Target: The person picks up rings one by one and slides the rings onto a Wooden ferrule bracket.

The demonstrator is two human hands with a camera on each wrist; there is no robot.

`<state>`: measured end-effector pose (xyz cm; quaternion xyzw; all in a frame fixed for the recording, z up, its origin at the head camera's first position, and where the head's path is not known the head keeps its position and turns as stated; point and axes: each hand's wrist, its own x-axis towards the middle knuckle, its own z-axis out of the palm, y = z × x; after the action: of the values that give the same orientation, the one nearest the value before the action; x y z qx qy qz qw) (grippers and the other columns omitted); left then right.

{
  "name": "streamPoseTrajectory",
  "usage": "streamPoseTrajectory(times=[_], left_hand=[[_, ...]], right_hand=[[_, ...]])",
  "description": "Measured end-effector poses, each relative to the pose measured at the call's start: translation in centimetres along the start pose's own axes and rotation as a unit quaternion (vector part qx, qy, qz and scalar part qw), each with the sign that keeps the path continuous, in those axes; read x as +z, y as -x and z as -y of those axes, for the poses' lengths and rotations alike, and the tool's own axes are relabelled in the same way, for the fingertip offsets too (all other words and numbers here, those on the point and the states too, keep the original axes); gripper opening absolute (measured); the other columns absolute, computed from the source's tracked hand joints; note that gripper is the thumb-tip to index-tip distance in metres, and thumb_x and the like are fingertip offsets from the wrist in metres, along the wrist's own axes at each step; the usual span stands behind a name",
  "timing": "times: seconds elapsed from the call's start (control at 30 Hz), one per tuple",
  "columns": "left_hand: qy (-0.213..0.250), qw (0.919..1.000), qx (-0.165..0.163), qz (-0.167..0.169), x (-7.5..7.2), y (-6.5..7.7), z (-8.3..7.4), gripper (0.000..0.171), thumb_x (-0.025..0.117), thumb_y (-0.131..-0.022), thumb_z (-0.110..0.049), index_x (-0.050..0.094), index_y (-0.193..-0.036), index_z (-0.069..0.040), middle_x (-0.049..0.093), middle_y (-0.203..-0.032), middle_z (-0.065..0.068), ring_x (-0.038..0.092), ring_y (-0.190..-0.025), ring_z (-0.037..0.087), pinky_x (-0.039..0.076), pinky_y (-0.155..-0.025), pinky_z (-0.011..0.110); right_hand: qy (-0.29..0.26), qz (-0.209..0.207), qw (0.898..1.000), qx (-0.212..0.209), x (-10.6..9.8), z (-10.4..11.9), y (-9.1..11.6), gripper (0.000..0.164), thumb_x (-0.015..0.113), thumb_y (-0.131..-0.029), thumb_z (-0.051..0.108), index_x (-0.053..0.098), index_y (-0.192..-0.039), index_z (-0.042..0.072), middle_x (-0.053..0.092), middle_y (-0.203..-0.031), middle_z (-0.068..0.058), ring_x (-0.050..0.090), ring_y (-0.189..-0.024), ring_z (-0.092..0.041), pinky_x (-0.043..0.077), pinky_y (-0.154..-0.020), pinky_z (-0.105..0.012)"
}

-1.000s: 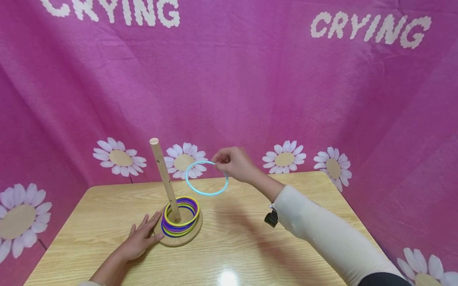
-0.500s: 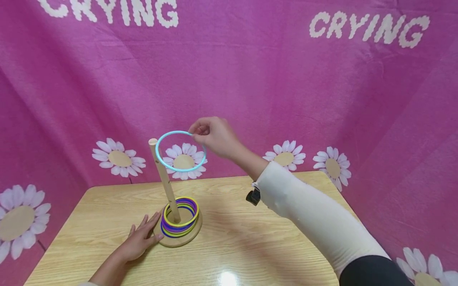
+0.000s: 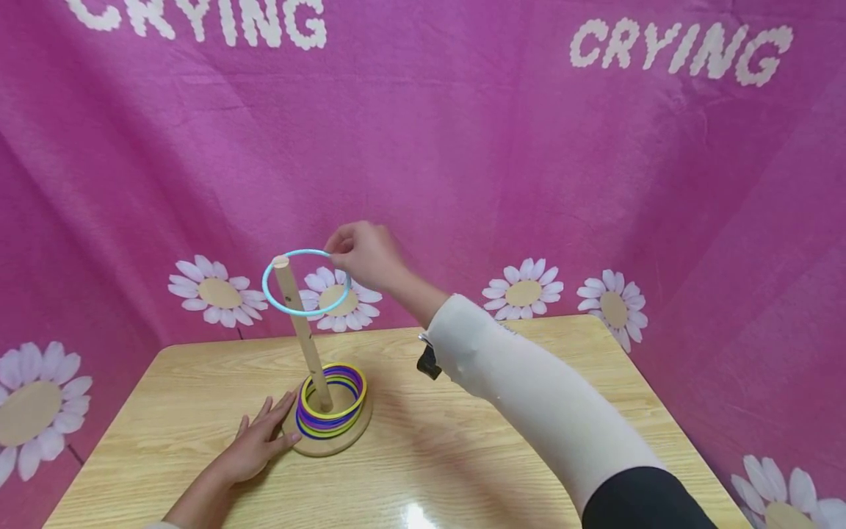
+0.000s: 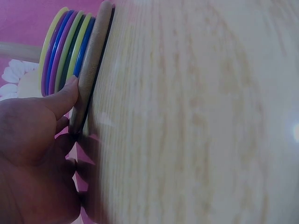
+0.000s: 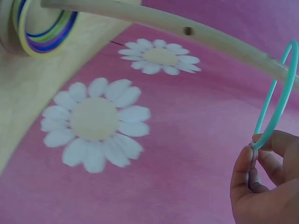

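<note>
My right hand [image 3: 366, 257] pinches a light blue ring [image 5: 279, 108] at its edge between thumb and fingers. The ring hangs around the upper part of an upright wooden peg [image 3: 305, 338], well above the base, and the peg passes through it in the right wrist view. Several yellow, purple, blue and green rings [image 4: 57, 60] are stacked loosely around the foot of the peg on the round wooden base [image 3: 353, 438]. My left hand [image 3: 254, 447] lies at the base's left side with fingers spread; its thumb touches the base's edge in the left wrist view.
Everything stands on a light wooden table [image 3: 502, 411] with rounded far corners. A pink cloth [image 3: 436, 147] printed with daisies and white lettering hangs behind and on both sides. A small black device [image 3: 429, 362] sits at my right wrist.
My right hand has carried the light blue ring up and left, then slightly down, so it now encircles the peg's upper end. The left hand and the stacked rings have stayed put.
</note>
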<state>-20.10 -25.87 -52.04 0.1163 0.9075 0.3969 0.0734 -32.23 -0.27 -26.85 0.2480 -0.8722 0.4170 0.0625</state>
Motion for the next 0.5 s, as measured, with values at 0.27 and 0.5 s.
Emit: streamPoseTrajectory(times=[0.27,0.5], left_hand=[[0.000,1.0000,0.002,-0.002,0.0,0.0,0.1,0.080,0.067,-0.100,-0.032,0.027,-0.161,0.002,0.021,-0.166,0.027,-0.003,-0.152,0.058,-0.016,-0.110,0.079],[-0.002,0.9999,0.012,-0.010,0.1,0.1,0.2,0.079,0.068,-0.100,-0.031,0.029,-0.160,0.002,0.023,-0.166,0.027,-0.002,-0.151,0.059,-0.014,-0.109,0.080]], right_hand=[[0.048,0.019,0.999,0.014,3.5,-2.7,0.6,0.009,0.072,-0.090,0.007,0.079,-0.097,0.010,0.079,-0.097,-0.006,0.069,-0.085,-0.013,0.048,-0.063,-0.017],[0.044,0.026,0.999,0.018,6.0,-5.2,1.8,0.010,0.072,-0.087,0.003,0.079,-0.092,0.008,0.078,-0.088,-0.005,0.063,-0.074,-0.007,0.045,-0.060,-0.015]])
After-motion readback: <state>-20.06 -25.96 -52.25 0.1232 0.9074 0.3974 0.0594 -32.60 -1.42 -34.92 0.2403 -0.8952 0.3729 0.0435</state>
